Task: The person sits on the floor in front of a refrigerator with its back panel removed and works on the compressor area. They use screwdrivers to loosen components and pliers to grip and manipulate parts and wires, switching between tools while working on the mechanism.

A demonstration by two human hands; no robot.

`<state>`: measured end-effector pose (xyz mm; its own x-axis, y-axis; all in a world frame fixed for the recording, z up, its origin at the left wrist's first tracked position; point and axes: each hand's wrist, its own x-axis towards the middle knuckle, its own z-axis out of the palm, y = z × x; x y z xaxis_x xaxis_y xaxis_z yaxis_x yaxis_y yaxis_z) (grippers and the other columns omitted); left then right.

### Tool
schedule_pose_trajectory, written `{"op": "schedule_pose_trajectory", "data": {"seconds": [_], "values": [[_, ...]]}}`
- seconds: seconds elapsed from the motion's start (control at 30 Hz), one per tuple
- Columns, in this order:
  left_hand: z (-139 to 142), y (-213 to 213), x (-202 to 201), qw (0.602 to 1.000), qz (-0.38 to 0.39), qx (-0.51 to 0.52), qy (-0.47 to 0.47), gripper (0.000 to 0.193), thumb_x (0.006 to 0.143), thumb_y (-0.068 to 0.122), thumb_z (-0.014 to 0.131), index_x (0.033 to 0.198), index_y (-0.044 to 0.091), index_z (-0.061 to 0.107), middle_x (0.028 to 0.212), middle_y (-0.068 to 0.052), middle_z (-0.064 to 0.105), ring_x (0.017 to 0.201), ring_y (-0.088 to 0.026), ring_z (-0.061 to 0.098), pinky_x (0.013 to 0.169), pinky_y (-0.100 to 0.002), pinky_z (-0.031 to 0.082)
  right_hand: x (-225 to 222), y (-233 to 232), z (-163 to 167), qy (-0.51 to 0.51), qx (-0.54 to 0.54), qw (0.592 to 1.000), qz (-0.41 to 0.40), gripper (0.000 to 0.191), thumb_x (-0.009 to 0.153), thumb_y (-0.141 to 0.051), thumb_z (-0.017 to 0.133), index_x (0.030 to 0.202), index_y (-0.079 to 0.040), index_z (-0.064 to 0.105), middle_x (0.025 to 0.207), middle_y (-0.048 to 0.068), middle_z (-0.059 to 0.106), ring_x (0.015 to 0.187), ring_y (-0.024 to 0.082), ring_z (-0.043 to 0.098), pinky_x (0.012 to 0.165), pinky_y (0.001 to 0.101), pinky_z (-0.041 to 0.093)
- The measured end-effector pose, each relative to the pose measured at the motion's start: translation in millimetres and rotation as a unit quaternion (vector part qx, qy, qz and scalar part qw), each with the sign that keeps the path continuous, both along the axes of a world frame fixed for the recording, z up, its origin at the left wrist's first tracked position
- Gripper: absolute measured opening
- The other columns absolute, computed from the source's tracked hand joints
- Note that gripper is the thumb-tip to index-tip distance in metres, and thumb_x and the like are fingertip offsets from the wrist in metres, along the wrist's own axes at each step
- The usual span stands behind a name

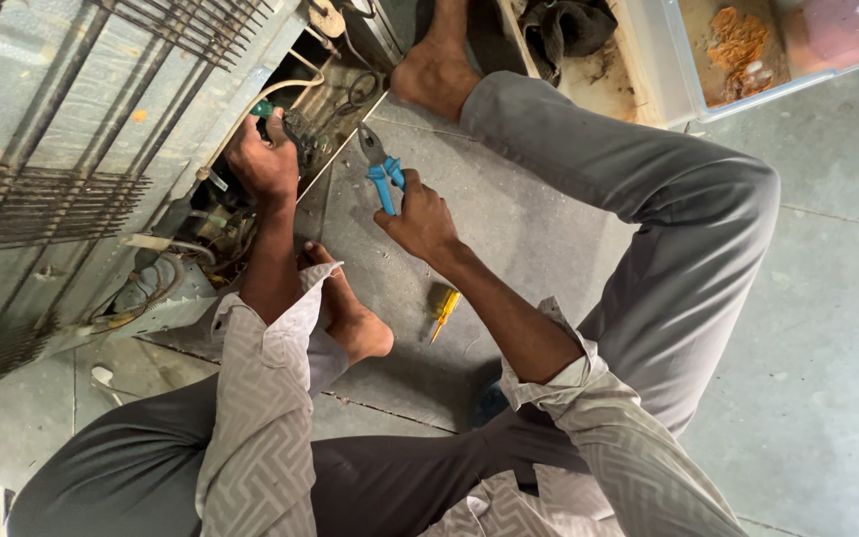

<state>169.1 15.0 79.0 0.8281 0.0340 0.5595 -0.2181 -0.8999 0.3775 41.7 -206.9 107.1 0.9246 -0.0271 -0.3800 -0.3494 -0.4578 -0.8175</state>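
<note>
The person sat on the floor (827,328) facing the open compressor bay (251,189) at the foot of a refrigerator's back. The left hand (262,159) was inside the bay mouth, fingers closed around a green-handled tool (264,108) set against the fittings. The right hand (420,217) hovered just outside the bay, gripping blue-handled pliers (382,171) with the jaws apart and empty. A yellow screwdriver (444,310) lay on the floor below that hand. Judged from the exposed wiring (151,288), work inside the bay was under way, not finished. The condenser grille (42,199) hemmed the bay above; bare feet and knees crowded its mouth; open floor lay right of the bay.
</note>
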Motion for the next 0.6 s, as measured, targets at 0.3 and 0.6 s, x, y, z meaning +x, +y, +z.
{"op": "schedule_pose_trajectory", "data": {"seconds": [0.3, 0.6], "values": [[-23, 15, 8, 0.998, 0.017, 0.023, 0.061, 0.039, 0.100, 0.037, 0.078, 0.091, -0.001, 0.072, 0.085, -0.023, 0.069, 0.082, -0.045, 0.065, 0.074, -0.052, 0.051, 25, 48, 15, -0.216, -0.010, 0.973, 0.076, 0.071, 0.084, -0.039, 0.082, 0.129, -0.003, 0.040, 0.112, 0.029, 0.067, 0.091, 0.053, 0.067, 0.078, 0.0581, 0.054], [-14, 12, 5, 0.998, -0.058, 0.022, -0.015, 0.030, 0.104, 0.031, 0.071, 0.100, 0.001, 0.074, 0.094, -0.025, 0.070, 0.086, -0.048, 0.065, 0.078, -0.055, 0.051, 1, 19, -7, -0.168, -0.026, 0.983, 0.074, 0.071, 0.080, -0.032, 0.079, 0.133, -0.003, 0.041, 0.115, 0.027, 0.066, 0.088, 0.049, 0.069, 0.074, 0.0572, 0.056]]}}
